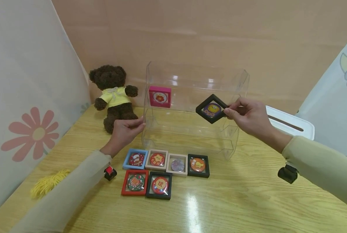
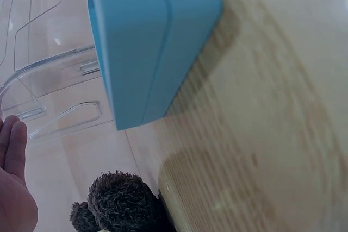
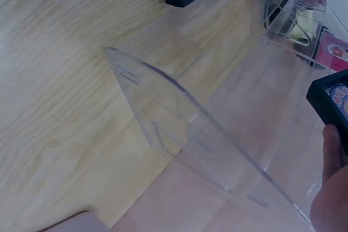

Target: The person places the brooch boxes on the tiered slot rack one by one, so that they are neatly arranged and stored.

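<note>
My right hand (image 1: 250, 116) pinches a black square display frame (image 1: 201, 111) by one corner, tilted like a diamond, a purple and yellow round badge (image 1: 213, 110) inside. It is in front of the right part of a clear acrylic rack (image 1: 190, 131). At the rack's left side panel, my left hand (image 1: 125, 134) pinches the edge between thumb and fingers. A pink frame (image 1: 160, 97) stands on the rack's upper left level. Before the rack lie several framed badges: a blue frame (image 1: 135, 159), two pale ones, a red frame (image 1: 134, 183) and two black ones.
A brown teddy bear (image 1: 113, 94) in a yellow top sits left of the rack, beside my left hand. Behind my right hand is a white slotted box (image 1: 290, 123). Yellow strands (image 1: 49, 183) lie at the table's left. Curtains enclose the sides and back.
</note>
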`<state>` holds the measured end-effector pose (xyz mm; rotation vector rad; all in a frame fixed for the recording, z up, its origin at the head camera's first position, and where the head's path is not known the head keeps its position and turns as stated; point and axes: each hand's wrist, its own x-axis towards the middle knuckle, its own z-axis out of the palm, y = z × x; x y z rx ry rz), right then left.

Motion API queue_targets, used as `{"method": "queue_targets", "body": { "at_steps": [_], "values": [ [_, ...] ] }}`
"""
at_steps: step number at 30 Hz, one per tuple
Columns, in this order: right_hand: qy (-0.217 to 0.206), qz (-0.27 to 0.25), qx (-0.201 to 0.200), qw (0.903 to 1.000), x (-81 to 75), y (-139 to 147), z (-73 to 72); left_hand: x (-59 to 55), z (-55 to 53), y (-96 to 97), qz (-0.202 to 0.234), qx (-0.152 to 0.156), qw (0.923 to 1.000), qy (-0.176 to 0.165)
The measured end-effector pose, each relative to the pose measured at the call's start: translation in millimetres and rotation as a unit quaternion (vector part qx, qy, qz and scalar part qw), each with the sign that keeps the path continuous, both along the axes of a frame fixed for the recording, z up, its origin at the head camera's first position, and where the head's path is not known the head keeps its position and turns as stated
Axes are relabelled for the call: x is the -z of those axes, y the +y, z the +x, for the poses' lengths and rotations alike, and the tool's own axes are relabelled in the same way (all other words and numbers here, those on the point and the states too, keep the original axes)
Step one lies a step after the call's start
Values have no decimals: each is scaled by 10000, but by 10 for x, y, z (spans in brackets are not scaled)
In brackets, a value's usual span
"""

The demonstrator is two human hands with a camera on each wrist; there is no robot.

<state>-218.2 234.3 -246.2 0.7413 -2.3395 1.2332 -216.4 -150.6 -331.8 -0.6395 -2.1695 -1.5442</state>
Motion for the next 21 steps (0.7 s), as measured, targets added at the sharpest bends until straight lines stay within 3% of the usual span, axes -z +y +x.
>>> {"method": "queue_targets", "body": {
  "at_steps": [10, 21],
  "values": [
    [436, 228, 191, 9986, -133, -229, -205, 3, 16, 7, 56, 85, 9999, 60],
    [581, 328, 261, 9974, -218, -527, -361, 32, 1, 11, 95, 46, 9999, 76]
  ]
}}
